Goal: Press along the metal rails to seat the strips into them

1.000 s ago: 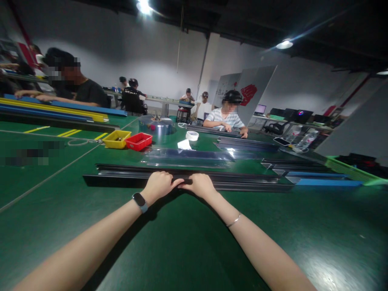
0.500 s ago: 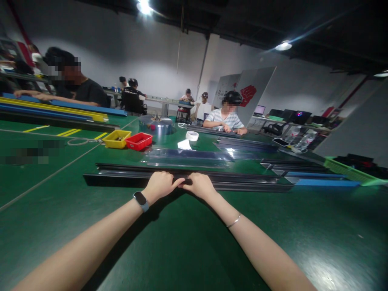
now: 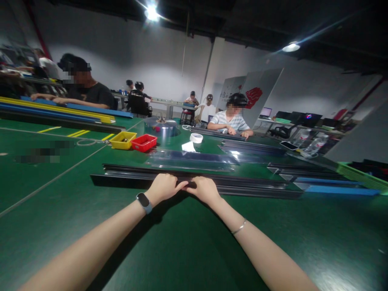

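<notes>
A long black channel-shaped profile (image 3: 257,190) lies crosswise on the green table (image 3: 194,250). My left hand (image 3: 163,188) grips it near its middle, fingers curled over the far side and thumb along the near edge. Close beside it, my right hand (image 3: 206,189) holds the same profile, the two thumbs almost meeting. The fingertips of both hands are hidden behind the profile. Just beyond lies a clear plastic strip (image 3: 194,160), apart from my hands.
Past the strip stand a yellow bin (image 3: 123,140), a red bin (image 3: 144,142), a tape roll (image 3: 196,138) and a large shiny coil (image 3: 160,127). Blue-edged profiles (image 3: 339,189) and a green basket (image 3: 360,178) lie right. A co-worker (image 3: 232,117) sits opposite, another person (image 3: 87,89) at left.
The whole view has shifted slightly, so things appear a little further right. Both hands keep their hold on the black profile, their grip looking nearly the same.
</notes>
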`<action>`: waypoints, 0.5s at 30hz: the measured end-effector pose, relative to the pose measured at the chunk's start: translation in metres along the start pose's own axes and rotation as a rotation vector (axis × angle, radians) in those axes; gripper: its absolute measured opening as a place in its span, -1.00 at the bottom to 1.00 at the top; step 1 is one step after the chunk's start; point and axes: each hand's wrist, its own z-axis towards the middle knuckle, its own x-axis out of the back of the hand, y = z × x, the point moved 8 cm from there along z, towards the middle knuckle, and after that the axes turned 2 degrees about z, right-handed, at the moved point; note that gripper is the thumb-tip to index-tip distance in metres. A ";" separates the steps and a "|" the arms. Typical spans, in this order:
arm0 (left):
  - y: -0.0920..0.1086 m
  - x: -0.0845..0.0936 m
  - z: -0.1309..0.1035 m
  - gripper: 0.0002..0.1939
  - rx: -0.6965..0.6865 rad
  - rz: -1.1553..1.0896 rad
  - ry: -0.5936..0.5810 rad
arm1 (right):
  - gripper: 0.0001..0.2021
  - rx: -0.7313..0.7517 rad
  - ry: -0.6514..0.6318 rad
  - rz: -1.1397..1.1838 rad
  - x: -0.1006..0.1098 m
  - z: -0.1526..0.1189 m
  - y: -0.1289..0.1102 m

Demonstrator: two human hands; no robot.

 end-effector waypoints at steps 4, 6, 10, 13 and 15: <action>0.000 -0.001 0.000 -0.29 -0.001 0.004 -0.013 | -0.43 -0.014 0.003 -0.004 0.001 -0.002 0.000; 0.000 -0.002 0.000 -0.29 -0.010 0.016 -0.016 | -0.45 -0.013 -0.022 -0.005 0.001 -0.001 0.000; 0.000 -0.003 0.000 -0.30 -0.048 0.021 -0.015 | -0.47 -0.017 -0.074 -0.008 -0.001 0.001 0.000; 0.002 -0.002 0.002 -0.29 -0.097 0.018 -0.012 | -0.48 -0.014 -0.059 0.006 -0.001 0.001 0.000; 0.003 -0.003 0.005 -0.28 -0.129 0.028 -0.029 | -0.48 -0.018 -0.039 0.012 -0.001 0.000 0.001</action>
